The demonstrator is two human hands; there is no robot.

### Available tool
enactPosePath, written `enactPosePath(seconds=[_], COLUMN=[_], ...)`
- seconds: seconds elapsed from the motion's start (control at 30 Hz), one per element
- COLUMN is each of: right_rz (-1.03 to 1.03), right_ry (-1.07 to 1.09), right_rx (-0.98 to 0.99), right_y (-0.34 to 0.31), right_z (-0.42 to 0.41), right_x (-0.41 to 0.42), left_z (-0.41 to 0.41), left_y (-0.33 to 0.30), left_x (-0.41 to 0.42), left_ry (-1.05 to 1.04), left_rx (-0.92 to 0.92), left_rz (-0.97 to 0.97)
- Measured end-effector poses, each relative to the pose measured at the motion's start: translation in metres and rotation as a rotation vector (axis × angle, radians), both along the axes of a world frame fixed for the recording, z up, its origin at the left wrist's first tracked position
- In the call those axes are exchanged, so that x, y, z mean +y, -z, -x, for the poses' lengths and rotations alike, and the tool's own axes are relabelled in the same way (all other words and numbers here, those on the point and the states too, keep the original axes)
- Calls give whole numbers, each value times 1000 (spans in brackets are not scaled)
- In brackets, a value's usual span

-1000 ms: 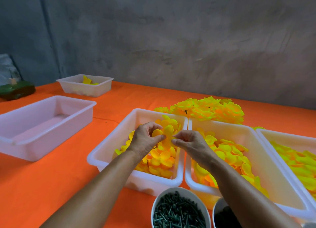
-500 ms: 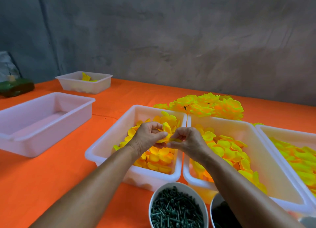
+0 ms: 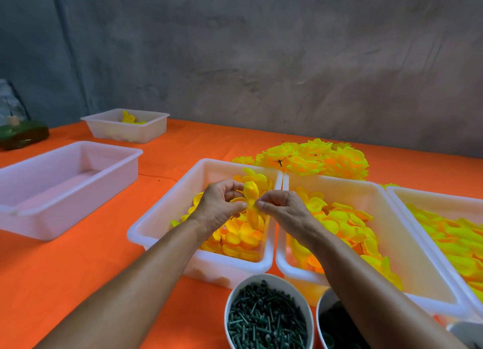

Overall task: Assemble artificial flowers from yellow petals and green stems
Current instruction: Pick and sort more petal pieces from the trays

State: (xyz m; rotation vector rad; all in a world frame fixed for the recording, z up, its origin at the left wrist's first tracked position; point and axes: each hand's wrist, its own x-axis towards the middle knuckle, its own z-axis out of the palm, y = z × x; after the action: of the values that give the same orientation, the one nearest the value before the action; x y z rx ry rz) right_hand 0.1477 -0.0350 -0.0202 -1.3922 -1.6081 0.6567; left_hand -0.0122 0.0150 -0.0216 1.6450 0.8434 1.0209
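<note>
Just below the hands, nearest the person, a white bowl (image 3: 269, 314) holds a heap of green stems (image 3: 264, 322), untouched, with a second, darker bowl (image 3: 337, 325) beside it to the right. Above them, the left hand (image 3: 222, 207) and the right hand (image 3: 282, 210) meet over the seam between two white trays. Both pinch one yellow petal piece (image 3: 251, 199) between thumb and fingertips, the left from its left side, the right from its right; the piece hangs upright between them. No stem shows in either hand, though curled fingers could hide one.

Under the left hand lies the tray of small petals (image 3: 235, 238); under the right wrist, a tray of larger petals (image 3: 345, 225). A third petal tray (image 3: 444, 233) sits further right.

By my reading, the step is gathering or layering petals before they go onto a stem. Next, one hand must keep its pinch while the other reaches down for a stem.

Beyond the hands, finished flowers (image 3: 313, 160) are piled on the orange table (image 3: 78, 265). Off to the left sit two more trays.
</note>
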Motion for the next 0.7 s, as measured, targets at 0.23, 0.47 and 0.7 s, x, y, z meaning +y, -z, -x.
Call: enactPosePath(seconds=[0.23,0.47,0.7], right_rz=[-39,-41,-11], right_ry=[32,1,-21], right_rx=[-39,78,106], right_y=[-1,-5,-6], right_z=[2,3,6], right_x=[0,-3,-6], left_z=[-2,-2,-2], left_y=[-1,2,2], left_x=[-2,1,3], left_ry=[17,72,34], left_rx=[44,23,33], left_rz=[-8,8,2])
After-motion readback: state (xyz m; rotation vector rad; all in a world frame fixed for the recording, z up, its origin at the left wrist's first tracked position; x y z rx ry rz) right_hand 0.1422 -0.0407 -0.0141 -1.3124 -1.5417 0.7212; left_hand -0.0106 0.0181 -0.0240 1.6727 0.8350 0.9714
